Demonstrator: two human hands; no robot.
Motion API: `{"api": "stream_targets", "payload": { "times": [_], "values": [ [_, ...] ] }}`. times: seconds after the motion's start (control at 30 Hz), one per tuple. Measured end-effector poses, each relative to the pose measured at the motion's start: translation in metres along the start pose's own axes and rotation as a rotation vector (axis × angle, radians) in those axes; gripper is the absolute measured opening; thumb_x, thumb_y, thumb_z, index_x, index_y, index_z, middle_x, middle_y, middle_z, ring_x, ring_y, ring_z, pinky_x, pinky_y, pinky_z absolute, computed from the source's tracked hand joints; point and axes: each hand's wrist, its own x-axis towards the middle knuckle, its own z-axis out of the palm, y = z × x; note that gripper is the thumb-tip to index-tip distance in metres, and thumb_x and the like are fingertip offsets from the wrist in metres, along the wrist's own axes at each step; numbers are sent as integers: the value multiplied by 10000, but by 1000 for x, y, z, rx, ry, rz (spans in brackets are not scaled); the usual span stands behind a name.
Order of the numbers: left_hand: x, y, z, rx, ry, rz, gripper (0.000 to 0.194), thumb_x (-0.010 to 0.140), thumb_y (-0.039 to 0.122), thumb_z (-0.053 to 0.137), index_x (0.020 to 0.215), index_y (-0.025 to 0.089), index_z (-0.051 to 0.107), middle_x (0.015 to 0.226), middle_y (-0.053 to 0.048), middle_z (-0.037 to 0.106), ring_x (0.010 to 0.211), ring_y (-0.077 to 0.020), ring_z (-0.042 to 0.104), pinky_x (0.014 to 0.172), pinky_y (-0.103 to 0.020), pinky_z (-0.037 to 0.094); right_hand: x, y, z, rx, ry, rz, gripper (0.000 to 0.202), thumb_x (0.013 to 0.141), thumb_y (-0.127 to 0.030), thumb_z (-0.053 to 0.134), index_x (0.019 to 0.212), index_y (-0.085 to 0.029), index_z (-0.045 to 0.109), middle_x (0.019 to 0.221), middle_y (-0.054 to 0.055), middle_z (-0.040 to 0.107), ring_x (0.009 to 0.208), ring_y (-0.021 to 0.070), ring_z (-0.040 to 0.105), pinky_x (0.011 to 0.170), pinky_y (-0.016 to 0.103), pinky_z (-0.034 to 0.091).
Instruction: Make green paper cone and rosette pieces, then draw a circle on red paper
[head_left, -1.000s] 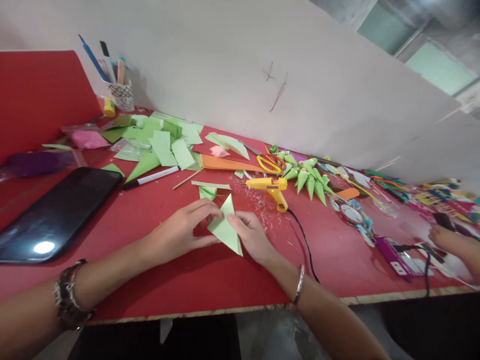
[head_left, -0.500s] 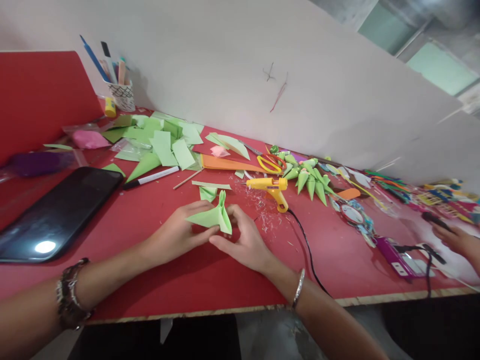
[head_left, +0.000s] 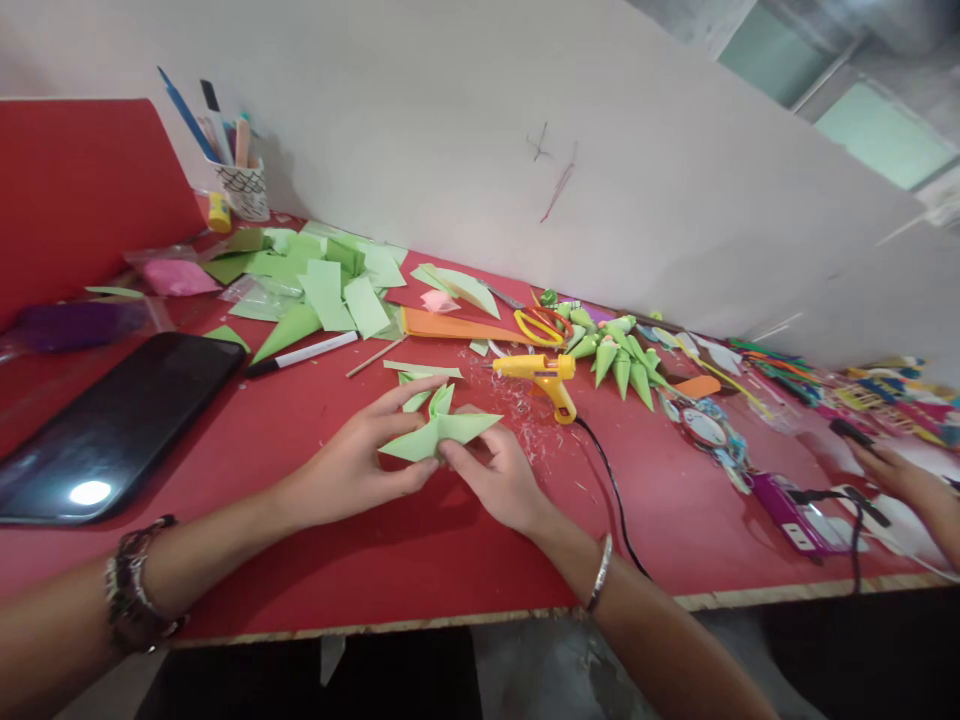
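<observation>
A folded light green paper piece (head_left: 431, 436) with several pointed flaps is held between both hands above the red table. My left hand (head_left: 364, 455) grips its left side, the thumb at the lower edge and the index finger stretched behind the upper flap. My right hand (head_left: 499, 475) pinches its lower middle with the thumb in front; the other fingers are partly hidden behind the paper. Just behind lie a small green paper piece (head_left: 412, 401) and a pale paper strip (head_left: 422, 370). To the right rests a yellow glue gun (head_left: 551, 380) with a black cord.
A black phone (head_left: 120, 430) and a marker (head_left: 307, 352) lie left. Green papers (head_left: 326, 290), scissors (head_left: 541, 327) and green paper cones (head_left: 622, 365) are at the back. At right are a purple box (head_left: 795, 515) and another person's hand (head_left: 892, 470) holding a dark object.
The folded paper has been turned and its right flap now spreads out over my right hand. My left index finger has lifted behind it. The other person's hand has shifted slightly left.
</observation>
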Motion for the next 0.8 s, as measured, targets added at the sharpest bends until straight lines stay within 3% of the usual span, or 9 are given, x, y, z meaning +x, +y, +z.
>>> {"api": "stream_targets", "payload": {
  "times": [0.13, 0.33, 0.53, 0.8],
  "values": [
    [0, 1, -2, -14, -14, 55, 111, 786, 216, 500, 820, 159, 589, 1361, -111, 372, 1188, -228, 437, 994, -352, 366, -1, 0, 0, 78, -24, 24, 93, 788, -290, 531, 803, -201, 556, 869, 20, 555, 749, 125, 545, 652, 250, 456],
    [1, 0, -2, 45, 34, 97, 86, 783, 180, 497, 830, 162, 566, 1280, -101, 380, 1146, -198, 432, 963, -308, 381, -1, -3, -1, -2, 10, -47, 69, 775, -259, 547, 769, -200, 512, 802, -2, 512, 762, 120, 518, 695, 253, 441],
    [2, -5, 0, 65, 91, 71, 74, 799, 196, 490, 734, 163, 500, 1070, -64, 426, 1019, -153, 449, 899, -256, 400, -1, -1, 2, 162, 136, 30, 302, 697, -234, 623, 778, -234, 333, 756, -52, 477, 678, 92, 515, 637, 231, 446],
    [3, -7, 4, -29, 127, -7, 103, 806, 271, 505, 809, 170, 526, 972, -38, 463, 927, -142, 486, 790, -246, 436, 6, 4, -1, 386, 87, 170, 454, 633, -214, 683, 985, -238, 397, 844, -14, 598, 767, 123, 577, 725, 277, 469]
  ]
}}
